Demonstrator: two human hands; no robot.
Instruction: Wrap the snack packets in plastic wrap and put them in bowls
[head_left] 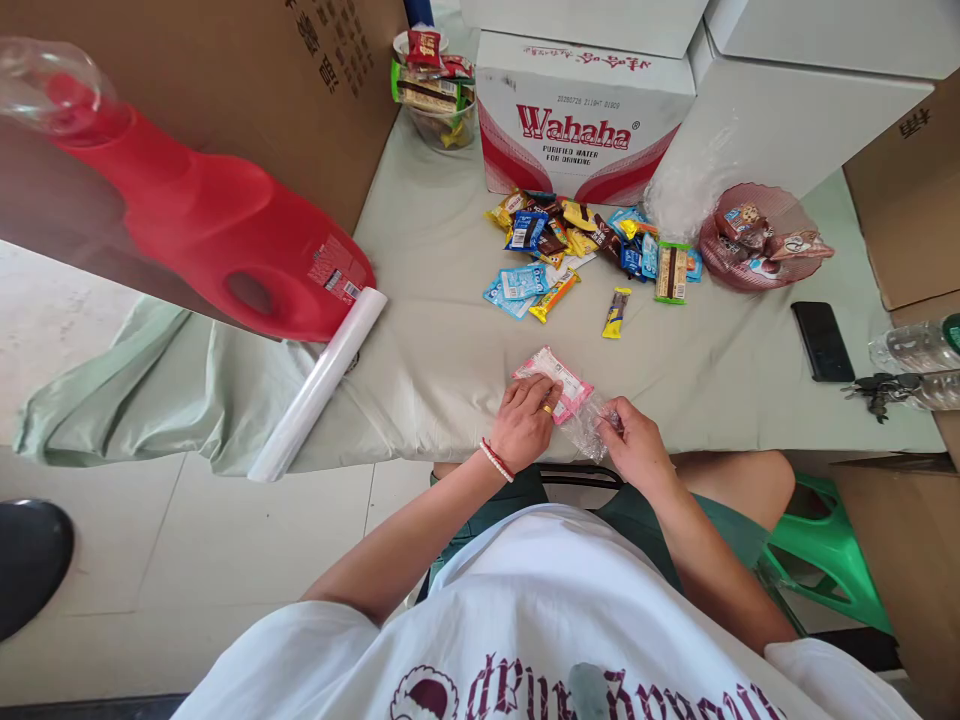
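Note:
A pink-and-white packet [564,386] lies near the front edge of the cloth-covered table. My left hand [527,420] rests over its left side, fingers bent and pressing on it. Crinkled clear plastic wrap [589,425] extends from the packet's lower right. A pinch of my right hand [634,440] grips the right side of this wrap. Just beyond my hands, a small yellow-and-purple snack bar [616,313] lies by itself. Behind it is a pile of small wrapped snacks [570,230], with a green-edged wafer packet [671,272] at its right.
A red detergent bottle [225,220] and a clear film roll [319,385] are at left. A snack-filled tub [442,125] and a Wahaha carton [585,120] stand behind. To the right are a pink bowl [712,255], black phone [823,341], keys [881,392] and plastic bottles [911,346].

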